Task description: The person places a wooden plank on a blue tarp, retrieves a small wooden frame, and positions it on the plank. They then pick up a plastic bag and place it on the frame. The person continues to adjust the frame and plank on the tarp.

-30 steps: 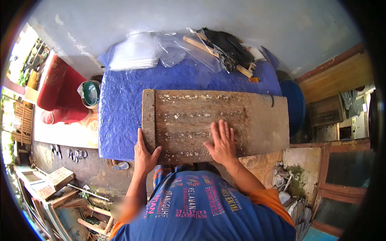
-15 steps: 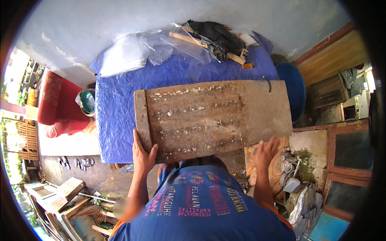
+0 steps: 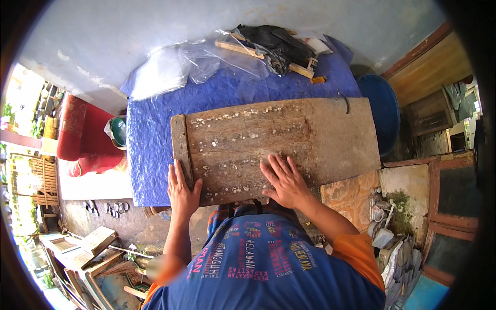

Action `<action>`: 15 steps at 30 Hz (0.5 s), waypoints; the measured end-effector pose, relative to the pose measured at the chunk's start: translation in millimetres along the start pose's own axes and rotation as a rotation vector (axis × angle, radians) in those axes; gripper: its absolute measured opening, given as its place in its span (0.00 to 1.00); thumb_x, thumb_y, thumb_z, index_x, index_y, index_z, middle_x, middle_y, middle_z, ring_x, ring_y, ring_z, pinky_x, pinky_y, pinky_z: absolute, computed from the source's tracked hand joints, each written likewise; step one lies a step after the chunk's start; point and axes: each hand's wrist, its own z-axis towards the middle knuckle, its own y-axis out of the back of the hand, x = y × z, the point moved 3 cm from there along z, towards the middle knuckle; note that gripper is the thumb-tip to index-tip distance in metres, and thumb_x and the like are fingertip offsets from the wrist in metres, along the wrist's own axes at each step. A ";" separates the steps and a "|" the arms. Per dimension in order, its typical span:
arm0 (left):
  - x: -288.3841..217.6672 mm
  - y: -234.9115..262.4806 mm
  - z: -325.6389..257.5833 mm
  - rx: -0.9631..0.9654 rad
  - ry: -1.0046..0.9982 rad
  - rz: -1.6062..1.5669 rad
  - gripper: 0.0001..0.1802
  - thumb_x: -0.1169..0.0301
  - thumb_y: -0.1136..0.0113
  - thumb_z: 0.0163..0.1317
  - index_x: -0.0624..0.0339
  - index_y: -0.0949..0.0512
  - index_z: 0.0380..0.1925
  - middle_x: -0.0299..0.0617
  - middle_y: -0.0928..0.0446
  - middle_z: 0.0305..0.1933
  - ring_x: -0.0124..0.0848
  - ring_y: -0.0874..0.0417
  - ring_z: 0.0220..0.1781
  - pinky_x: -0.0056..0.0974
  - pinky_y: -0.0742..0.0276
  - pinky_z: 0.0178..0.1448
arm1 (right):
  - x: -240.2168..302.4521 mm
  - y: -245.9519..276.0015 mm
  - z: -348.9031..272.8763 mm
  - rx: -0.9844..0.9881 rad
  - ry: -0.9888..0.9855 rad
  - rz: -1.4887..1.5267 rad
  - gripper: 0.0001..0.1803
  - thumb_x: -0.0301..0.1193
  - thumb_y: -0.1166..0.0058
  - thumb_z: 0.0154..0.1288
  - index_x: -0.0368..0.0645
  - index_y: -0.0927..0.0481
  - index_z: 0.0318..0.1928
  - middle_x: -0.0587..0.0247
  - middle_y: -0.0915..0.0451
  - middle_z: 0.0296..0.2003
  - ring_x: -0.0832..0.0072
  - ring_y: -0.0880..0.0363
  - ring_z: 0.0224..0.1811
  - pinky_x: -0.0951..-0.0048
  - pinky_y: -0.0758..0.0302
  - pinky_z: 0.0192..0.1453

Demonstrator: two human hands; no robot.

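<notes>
A wide, worn wooden board [image 3: 248, 124] lies across the near side of a table covered in blue plastic sheeting [image 3: 150, 124]. Rows of whitish flecks dot its brown surface, and a narrow wooden strip [image 3: 181, 150] runs along its left end. My left hand [image 3: 183, 191] rests at the board's near left corner, fingers stretched along the strip, thumb apart. On the near middle of the board my right hand [image 3: 284, 181] lies flat with its fingers spread. A thin dark curved piece [image 3: 346, 103] sits near the far right corner.
Clear plastic bags [image 3: 165, 75], a black plastic bag [image 3: 276, 44] and wooden sticks [image 3: 240, 48] lie at the table's back by the wall. A blue drum [image 3: 381, 116] stands to the right, a red armchair [image 3: 85, 129] to the left. Scrap wood [image 3: 93, 248] is piled at lower left.
My right hand has swung left from beyond the board's near edge onto its surface. My left hand stays at the left corner.
</notes>
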 end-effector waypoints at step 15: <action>-121.5 -72.3 8.7 0.213 -0.586 0.176 0.45 0.43 0.45 0.64 0.50 0.45 0.76 0.52 0.52 0.80 0.53 0.56 0.82 0.65 0.67 0.78 | -48.2 47.3 -106.8 -0.434 -0.377 0.436 0.15 0.26 0.41 0.65 0.38 0.19 0.52 0.51 0.19 0.49 0.54 0.20 0.51 0.57 0.25 0.57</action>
